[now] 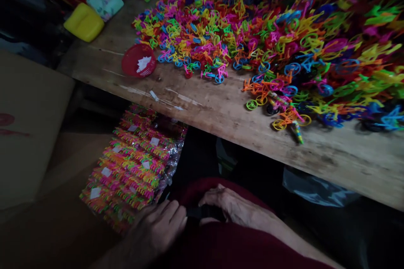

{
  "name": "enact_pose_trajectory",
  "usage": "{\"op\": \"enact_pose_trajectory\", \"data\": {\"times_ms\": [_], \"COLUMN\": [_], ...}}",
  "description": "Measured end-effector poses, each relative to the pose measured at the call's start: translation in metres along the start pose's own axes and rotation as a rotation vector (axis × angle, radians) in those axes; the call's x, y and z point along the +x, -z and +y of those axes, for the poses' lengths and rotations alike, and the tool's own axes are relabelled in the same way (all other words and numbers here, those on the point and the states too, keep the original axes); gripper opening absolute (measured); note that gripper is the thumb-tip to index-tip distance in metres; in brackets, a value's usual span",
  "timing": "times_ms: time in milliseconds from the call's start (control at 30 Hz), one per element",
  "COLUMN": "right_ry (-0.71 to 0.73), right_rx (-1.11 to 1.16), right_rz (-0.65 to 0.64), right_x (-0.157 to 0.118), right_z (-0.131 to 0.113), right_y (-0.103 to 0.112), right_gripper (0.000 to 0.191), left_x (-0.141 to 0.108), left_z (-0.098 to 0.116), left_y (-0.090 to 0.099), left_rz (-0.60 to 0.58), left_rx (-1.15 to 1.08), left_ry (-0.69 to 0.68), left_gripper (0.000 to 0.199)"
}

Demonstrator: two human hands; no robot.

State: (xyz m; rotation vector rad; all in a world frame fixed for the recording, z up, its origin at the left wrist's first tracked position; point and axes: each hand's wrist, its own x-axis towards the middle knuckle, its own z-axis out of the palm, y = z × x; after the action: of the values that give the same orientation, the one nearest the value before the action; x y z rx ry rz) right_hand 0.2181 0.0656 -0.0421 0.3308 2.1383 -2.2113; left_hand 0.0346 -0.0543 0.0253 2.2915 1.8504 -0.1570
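Low in front of my dark red clothing, both hands are closed at a black strap-like piece [194,212]; dim light hides its exact kind. My left hand [166,222] has its fingers curled around one end. At the other end, my right hand [225,204] grips with bent fingers and thumb. Just beyond the left hand lies a clear plastic pack [135,168] of small, brightly coloured plastic pieces in rows, with white paper slips among them.
A big heap of colourful toy bicycles [221,29] covers much of the wooden table [214,107]. Left of it stand a red basket [134,61] with white paper inside and a yellow object [84,22]. A cardboard box [28,134] is at far left.
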Motion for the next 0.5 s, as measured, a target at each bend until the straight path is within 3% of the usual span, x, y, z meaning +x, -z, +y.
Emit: {"op": "enact_pose_trajectory", "data": {"times_ms": [200, 333, 400, 500], "right_ry": [0.039, -0.016, -0.012, -0.002], "right_rx": [-0.013, 0.036, 0.082, 0.108], "right_rz": [0.042, -0.025, 0.0, 0.045], "right_x": [0.01, 0.015, 0.013, 0.009], "right_z": [-0.015, -0.019, -0.013, -0.003], "right_y": [0.004, 0.005, 0.001, -0.006], "right_gripper": [0.036, 0.033, 0.035, 0.033], "left_x": [0.012, 0.013, 0.013, 0.012], "left_z": [-0.007, -0.01, -0.01, -0.013], "left_y": [-0.001, -0.005, -0.005, -0.001], "left_rz": [-0.049, 0.057, 0.101, 0.069], "left_rx": [-0.017, -0.047, -0.069, -0.088], "left_ry": [-0.167, -0.133, -0.126, -0.157], "left_gripper": [0.019, 0.019, 0.018, 0.018]}}
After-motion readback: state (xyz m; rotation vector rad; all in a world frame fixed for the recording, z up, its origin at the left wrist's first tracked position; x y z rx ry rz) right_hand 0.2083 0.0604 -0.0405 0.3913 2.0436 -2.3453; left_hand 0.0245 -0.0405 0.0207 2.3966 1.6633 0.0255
